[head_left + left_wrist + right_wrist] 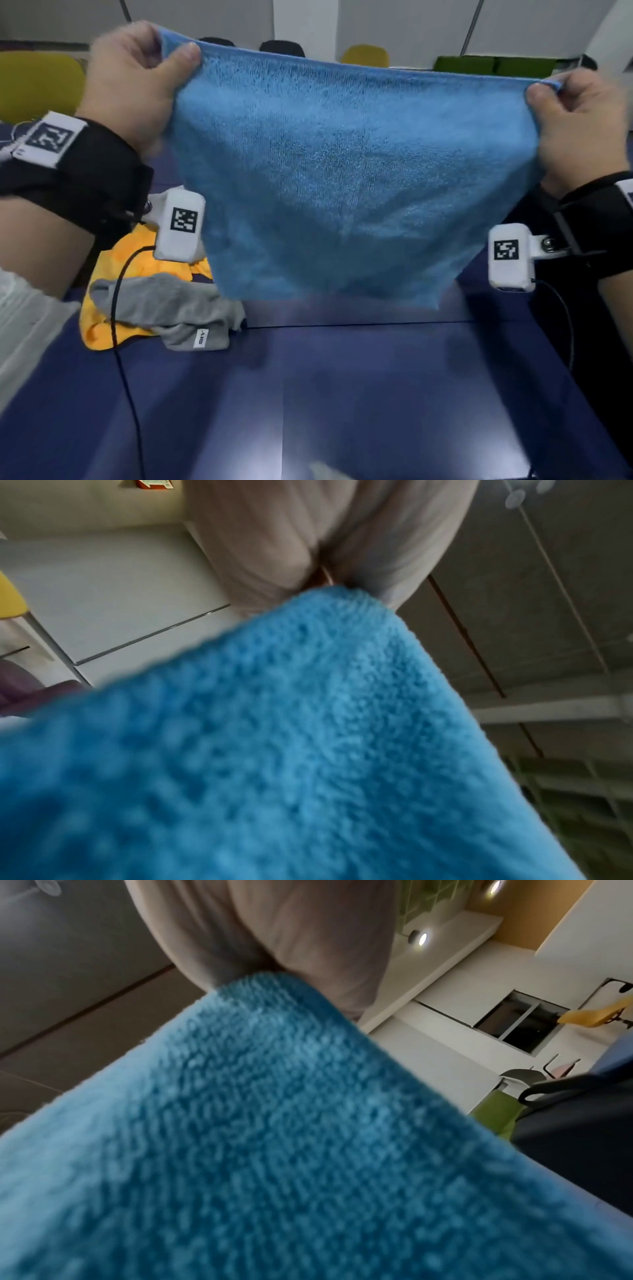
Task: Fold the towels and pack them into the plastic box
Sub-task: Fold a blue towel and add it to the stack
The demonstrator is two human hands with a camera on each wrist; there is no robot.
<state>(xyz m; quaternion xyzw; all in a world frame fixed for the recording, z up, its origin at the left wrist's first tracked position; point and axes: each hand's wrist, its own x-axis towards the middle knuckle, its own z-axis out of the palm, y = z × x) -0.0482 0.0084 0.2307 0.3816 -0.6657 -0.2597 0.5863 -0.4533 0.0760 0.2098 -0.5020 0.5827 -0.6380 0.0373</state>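
Observation:
A blue towel (349, 185) hangs spread out in the air above the dark blue table (342, 394). My left hand (137, 85) pinches its upper left corner between thumb and fingers. My right hand (579, 126) pinches the upper right corner the same way. The towel's lower edge floats just over the table top. In the left wrist view the blue towel (274, 750) fills the lower frame under the left hand's fingers (274, 547). The right wrist view shows the blue towel (257, 1137) below the right hand's fingers (274, 934). No plastic box is in view.
A crumpled grey towel (178, 311) lies on an orange-yellow towel (113, 329) at the table's left side. A black cable (120, 342) runs down from the left wrist camera across the table. Chairs (364, 54) stand beyond the far edge.

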